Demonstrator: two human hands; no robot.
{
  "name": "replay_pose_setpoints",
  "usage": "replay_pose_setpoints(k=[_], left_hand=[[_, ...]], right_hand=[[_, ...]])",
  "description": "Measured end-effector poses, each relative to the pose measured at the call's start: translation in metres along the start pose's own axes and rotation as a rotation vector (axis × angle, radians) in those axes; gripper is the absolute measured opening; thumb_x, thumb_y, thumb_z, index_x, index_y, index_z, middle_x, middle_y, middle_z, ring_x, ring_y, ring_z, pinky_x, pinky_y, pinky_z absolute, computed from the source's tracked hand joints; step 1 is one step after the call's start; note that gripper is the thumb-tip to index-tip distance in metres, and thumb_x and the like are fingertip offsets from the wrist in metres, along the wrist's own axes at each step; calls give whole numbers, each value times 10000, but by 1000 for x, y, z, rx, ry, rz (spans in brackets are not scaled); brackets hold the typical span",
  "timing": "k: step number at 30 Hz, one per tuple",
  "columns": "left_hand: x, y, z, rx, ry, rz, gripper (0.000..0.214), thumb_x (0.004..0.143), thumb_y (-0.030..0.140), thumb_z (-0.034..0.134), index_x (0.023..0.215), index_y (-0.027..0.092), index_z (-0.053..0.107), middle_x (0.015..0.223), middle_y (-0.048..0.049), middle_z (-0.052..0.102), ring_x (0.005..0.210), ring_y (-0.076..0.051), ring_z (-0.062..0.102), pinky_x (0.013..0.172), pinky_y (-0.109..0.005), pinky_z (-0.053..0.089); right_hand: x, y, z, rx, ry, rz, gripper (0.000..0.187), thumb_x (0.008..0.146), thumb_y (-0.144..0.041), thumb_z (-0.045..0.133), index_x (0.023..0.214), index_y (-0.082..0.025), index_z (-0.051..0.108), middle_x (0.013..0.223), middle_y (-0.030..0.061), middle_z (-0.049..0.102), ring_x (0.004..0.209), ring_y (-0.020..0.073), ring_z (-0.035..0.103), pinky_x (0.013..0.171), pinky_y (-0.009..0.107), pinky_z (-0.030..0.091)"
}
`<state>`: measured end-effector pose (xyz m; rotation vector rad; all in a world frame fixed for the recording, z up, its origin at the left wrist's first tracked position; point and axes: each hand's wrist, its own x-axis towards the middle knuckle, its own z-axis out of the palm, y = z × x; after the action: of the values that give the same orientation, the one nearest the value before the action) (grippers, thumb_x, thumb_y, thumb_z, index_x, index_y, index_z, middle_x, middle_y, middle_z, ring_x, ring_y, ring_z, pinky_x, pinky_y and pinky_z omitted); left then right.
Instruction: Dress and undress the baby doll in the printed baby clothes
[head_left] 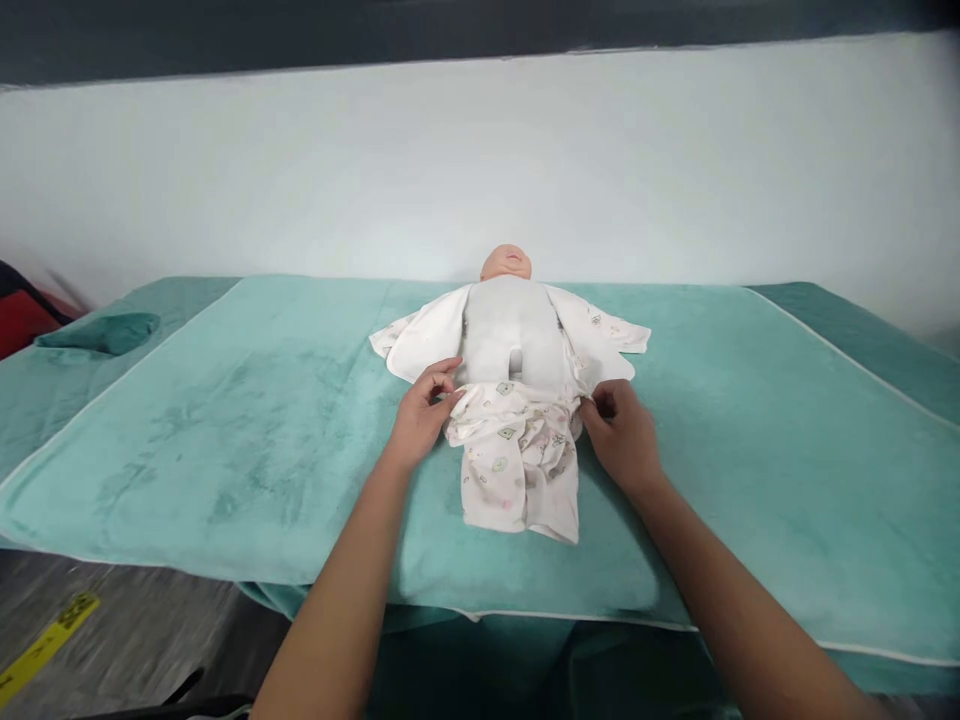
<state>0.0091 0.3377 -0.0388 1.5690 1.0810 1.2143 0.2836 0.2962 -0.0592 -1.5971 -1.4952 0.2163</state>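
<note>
A baby doll (513, 330) lies on its back in the middle of a teal towel (247, 420), head toward the wall. An open white patterned jacket (424, 338) is spread under its grey torso. Printed white trousers (517, 465) cover its legs, bunched at the waist. My left hand (421, 415) pinches the trousers' waistband at the doll's left side as I see it. My right hand (621, 432) grips the waistband on the other side. Both hands have their fingers closed on the fabric.
The towel covers a table with a darker teal sheet (847, 320) under it. A folded teal cloth (101, 332) lies at the far left, beside a red and black object (19, 315). A white wall is behind. Grey floor with yellow tape (45, 645) shows at lower left.
</note>
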Motion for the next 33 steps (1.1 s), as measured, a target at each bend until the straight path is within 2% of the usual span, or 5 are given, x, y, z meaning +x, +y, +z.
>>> replay_pose_setpoints(k=[8,17,24,29,33], left_hand=[[23,-4,17,-128,-1,-5,239,827,379,641,769,210,482,1324,-96,620,1216,-254,562,932,-356,447],[79,13,13,177,294,-32,178,861,303,614,770,216,488,630,44,466,623,-136,458,602,-256,361],[104,-15,20,93,198,-63,149,852,328,618,825,207,535,708,30,521,678,-133,491,665,-255,410],[100,-15,16,129,95,108,163,829,347,644,854,209,560,1276,-57,577,1172,-203,537,962,-300,434],[114,-9,13,197,46,110,170,900,330,559,799,221,476,1170,-42,638,1150,-204,563,962,-320,424]], right_hand=[[39,-12,15,40,-127,-196,390,788,-210,537,1171,-214,606,1156,115,680,904,247,658,816,422,526],[106,-11,27,281,-69,13,255,782,-339,584,960,-209,712,682,-1,658,646,181,587,620,305,464],[122,2,56,416,-55,91,250,791,-439,623,887,-209,640,787,17,662,743,187,602,692,316,497],[117,3,52,458,-69,-35,199,828,-406,622,920,-230,636,1195,47,670,1113,225,595,979,380,457],[130,-4,52,289,-85,-47,176,860,-407,575,871,-236,617,1007,36,715,932,237,624,898,408,456]])
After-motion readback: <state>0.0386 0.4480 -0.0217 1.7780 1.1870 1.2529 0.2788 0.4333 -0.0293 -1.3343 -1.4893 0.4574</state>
